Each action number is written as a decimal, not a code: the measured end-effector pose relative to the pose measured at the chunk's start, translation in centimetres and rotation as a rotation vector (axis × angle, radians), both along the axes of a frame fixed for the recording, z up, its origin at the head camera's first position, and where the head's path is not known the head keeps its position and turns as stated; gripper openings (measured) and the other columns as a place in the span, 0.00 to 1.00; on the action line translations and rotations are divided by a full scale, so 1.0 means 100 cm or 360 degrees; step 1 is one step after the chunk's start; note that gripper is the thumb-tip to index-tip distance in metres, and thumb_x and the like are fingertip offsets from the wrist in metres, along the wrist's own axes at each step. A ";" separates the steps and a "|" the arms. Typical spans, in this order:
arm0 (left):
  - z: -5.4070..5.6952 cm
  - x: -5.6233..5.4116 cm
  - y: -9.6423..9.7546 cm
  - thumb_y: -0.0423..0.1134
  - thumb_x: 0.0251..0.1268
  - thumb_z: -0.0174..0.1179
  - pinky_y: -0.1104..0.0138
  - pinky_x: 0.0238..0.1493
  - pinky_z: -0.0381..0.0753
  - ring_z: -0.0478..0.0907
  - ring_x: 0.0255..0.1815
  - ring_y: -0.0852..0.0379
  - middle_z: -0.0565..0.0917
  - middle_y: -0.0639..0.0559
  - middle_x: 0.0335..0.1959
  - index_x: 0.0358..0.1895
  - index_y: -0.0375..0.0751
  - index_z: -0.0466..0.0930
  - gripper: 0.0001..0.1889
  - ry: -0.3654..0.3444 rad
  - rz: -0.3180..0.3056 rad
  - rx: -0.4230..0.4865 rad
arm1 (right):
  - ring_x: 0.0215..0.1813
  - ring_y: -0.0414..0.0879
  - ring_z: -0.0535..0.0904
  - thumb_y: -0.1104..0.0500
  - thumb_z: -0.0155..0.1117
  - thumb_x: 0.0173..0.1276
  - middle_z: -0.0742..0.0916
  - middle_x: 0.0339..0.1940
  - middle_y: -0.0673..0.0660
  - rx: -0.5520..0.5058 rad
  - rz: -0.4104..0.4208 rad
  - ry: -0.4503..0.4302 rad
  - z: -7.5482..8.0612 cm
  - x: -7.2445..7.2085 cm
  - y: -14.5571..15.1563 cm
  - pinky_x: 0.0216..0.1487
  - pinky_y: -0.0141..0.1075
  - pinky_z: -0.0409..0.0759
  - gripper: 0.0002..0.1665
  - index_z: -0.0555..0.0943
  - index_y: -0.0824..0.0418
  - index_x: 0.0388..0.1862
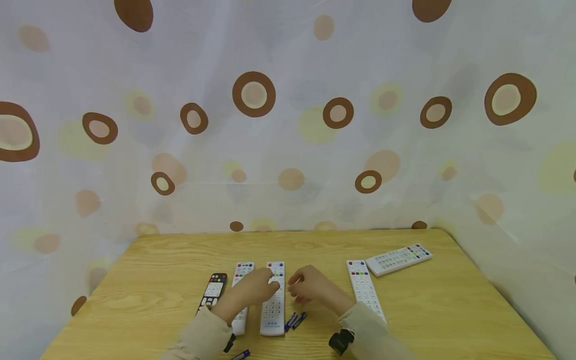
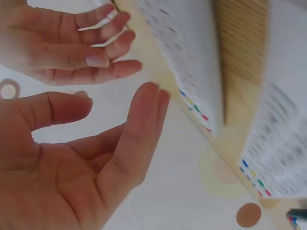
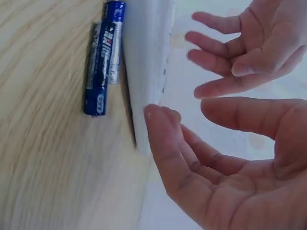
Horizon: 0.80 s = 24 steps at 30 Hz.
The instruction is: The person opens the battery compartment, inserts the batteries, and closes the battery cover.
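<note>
Over the upper half of a white remote control (image 1: pixel 272 315), my left hand (image 1: pixel 255 288) hovers with its fingers loosely bent and nothing between them. To the right of that remote is my right hand (image 1: pixel 311 286), its thumb and fingers apart and empty in the right wrist view. Palms and fingers of both hands face each other. Two blue AAA batteries (image 3: pixel 98 72) lie side by side on the table against the remote's right edge, just below the right hand in the head view.
Left of the middle remote lie another white remote (image 1: pixel 240 320) and a black remote (image 1: pixel 213 289), both partly behind the left arm. Two more white remotes (image 1: pixel 360 282) (image 1: pixel 398 260) lie on the right of the wooden table (image 1: pixel 450 310). A battery (image 1: pixel 241 355) is near the front edge.
</note>
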<state>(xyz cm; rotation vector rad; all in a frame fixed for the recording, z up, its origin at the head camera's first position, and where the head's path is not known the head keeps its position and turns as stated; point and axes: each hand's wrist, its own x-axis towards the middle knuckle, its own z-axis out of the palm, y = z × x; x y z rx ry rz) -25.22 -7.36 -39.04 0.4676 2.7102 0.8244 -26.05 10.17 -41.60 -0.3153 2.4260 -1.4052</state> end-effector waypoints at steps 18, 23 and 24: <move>0.010 0.015 0.119 0.39 0.66 0.56 0.57 0.42 0.78 0.73 0.48 0.48 0.72 0.44 0.47 0.60 0.30 0.68 0.23 -0.0163 0.0150 0.0850 | 0.45 0.62 0.81 0.63 0.51 0.74 0.83 0.45 0.70 0.0397 -0.0305 0.0584 0.049 0.023 0.108 0.41 0.48 0.81 0.18 0.75 0.78 0.52; 0.005 0.007 0.161 0.45 0.65 0.58 0.58 0.51 0.78 0.73 0.55 0.46 0.71 0.38 0.59 0.62 0.28 0.67 0.28 -0.0164 0.0129 0.0410 | 0.52 0.69 0.76 0.59 0.46 0.77 0.79 0.52 0.75 0.0539 -0.0329 0.0508 0.054 0.020 0.136 0.46 0.54 0.78 0.24 0.71 0.80 0.57; 0.004 0.005 0.169 0.46 0.65 0.58 0.58 0.55 0.77 0.72 0.59 0.46 0.70 0.39 0.62 0.63 0.28 0.67 0.30 -0.0147 0.0118 0.0274 | 0.53 0.69 0.75 0.58 0.45 0.78 0.79 0.52 0.75 0.0550 -0.0332 0.0500 0.055 0.020 0.140 0.46 0.54 0.78 0.24 0.71 0.80 0.57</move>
